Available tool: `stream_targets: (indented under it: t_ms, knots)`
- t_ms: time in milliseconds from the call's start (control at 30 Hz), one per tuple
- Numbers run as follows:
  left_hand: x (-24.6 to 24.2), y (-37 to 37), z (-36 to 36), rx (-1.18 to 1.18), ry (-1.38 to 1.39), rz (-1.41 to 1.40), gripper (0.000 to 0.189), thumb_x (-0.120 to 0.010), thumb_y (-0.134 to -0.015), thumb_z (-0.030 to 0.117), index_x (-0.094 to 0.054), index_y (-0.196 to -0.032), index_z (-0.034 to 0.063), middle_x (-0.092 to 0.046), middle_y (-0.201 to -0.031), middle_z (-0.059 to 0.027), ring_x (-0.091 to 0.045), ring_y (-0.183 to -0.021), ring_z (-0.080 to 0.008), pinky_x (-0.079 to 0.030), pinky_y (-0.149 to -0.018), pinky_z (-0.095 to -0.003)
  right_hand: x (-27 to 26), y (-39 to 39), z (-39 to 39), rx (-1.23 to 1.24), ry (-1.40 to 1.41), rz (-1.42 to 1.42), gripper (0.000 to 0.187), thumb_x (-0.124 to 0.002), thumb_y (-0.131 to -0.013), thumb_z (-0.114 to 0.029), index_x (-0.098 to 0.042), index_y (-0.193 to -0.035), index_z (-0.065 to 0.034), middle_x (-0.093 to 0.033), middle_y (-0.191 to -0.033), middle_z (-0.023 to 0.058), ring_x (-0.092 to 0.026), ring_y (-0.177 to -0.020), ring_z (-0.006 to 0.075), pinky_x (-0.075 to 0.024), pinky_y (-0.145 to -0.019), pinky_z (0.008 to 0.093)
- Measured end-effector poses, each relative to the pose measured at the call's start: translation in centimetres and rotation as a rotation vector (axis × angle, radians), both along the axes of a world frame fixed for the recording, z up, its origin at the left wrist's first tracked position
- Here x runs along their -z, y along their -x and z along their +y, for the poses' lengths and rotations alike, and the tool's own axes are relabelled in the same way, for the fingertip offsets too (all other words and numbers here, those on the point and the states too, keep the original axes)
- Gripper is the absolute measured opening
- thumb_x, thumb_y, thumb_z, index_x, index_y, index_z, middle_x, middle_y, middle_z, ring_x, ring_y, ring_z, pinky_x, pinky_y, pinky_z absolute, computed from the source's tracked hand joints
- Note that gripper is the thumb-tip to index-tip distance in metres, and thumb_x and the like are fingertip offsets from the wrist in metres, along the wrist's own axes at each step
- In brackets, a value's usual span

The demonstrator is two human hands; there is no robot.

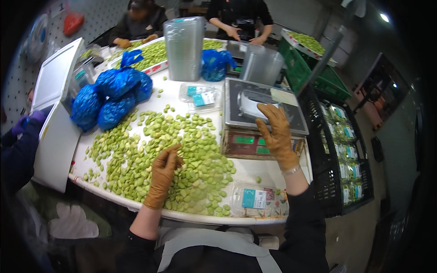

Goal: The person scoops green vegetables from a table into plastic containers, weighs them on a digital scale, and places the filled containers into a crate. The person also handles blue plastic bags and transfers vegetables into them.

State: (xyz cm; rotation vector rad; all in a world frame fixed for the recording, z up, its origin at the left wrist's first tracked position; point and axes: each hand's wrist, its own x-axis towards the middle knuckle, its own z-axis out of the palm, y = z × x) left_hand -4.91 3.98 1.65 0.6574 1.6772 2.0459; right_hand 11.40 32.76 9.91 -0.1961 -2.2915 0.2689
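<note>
A broad pile of shelled green beans [194,167] covers the near part of the white table. My left hand [164,174], in a tan glove, rests at the pile; its fingertips are curled over the beans, and whether they pinch one is hidden. My right hand [276,136], gloved too, is over the digital scale [235,119] with fingers apart, beside a clear plastic container [251,104] on its platform. Whether the fingers touch the container is unclear. A lidded clear container [254,199] with a teal and white label lies at the table's near edge.
Blue plastic bags [117,85] lie at the left, beside a white foam box [56,143]. Tall stacks of clear containers [184,49] and labelled lids [201,97] are beyond the pile. A black crate [327,184] of filled packs stands right. Other people work across and at left.
</note>
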Motion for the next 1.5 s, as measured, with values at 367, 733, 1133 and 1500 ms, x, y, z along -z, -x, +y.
stream_targets:
  t_ms: [367,733,1133,1500]
  knots:
    - [0.6,3.6,-11.9,0.46,0.973,1.021,0.116,-0.081,-0.06,0.065,-0.031,-0.153,0.0188,-0.023,-0.159,-0.0157,-0.011,-0.146,-0.0475,-0.008,-0.117,-0.0605,9.7,-0.7,-15.8,-0.365,0.186,-0.787,0.084,-0.066,-0.085,-0.053,-0.028,-0.154,-0.0251,-0.018,-0.161,0.015,-0.008,-0.146,0.0505,-0.0091,-0.113,0.0676]
    - [1.4,8.1,-4.8,0.018,0.887,0.84,0.094,-0.076,-0.073,0.059,-0.037,-0.151,0.0227,-0.028,-0.159,-0.0133,-0.015,-0.148,-0.0419,-0.004,-0.118,-0.058,10.8,11.9,-11.8,-0.158,0.204,-0.487,0.069,-0.056,-0.094,-0.045,-0.035,-0.15,-0.0104,-0.034,-0.155,0.017,-0.024,-0.145,0.0376,-0.0156,-0.12,0.0513]
    - [4.5,6.3,-5.9,-0.192,0.973,0.836,0.069,-0.054,-0.095,0.047,-0.033,-0.152,0.013,-0.027,-0.157,-0.0221,-0.02,-0.144,-0.0462,-0.009,-0.119,-0.0553,11.7,15.7,-15.2,-0.073,0.292,-0.366,0.056,-0.056,-0.093,-0.04,-0.051,-0.138,-0.008,-0.054,-0.137,0.0211,-0.045,-0.125,0.0443,-0.029,-0.111,0.0467]
    - [1.6,0.3,-5.0,0.105,0.701,0.725,0.052,-0.055,-0.096,0.037,-0.049,-0.141,0.0112,-0.039,-0.151,-0.021,-0.023,-0.143,-0.0466,-0.014,-0.118,-0.0542,10.2,8.6,-16.5,-0.396,0.278,-0.425,0.045,-0.058,-0.09,-0.025,-0.056,-0.13,-0.0052,-0.056,-0.131,0.0199,-0.045,-0.127,0.0402,-0.0311,-0.111,0.0478]
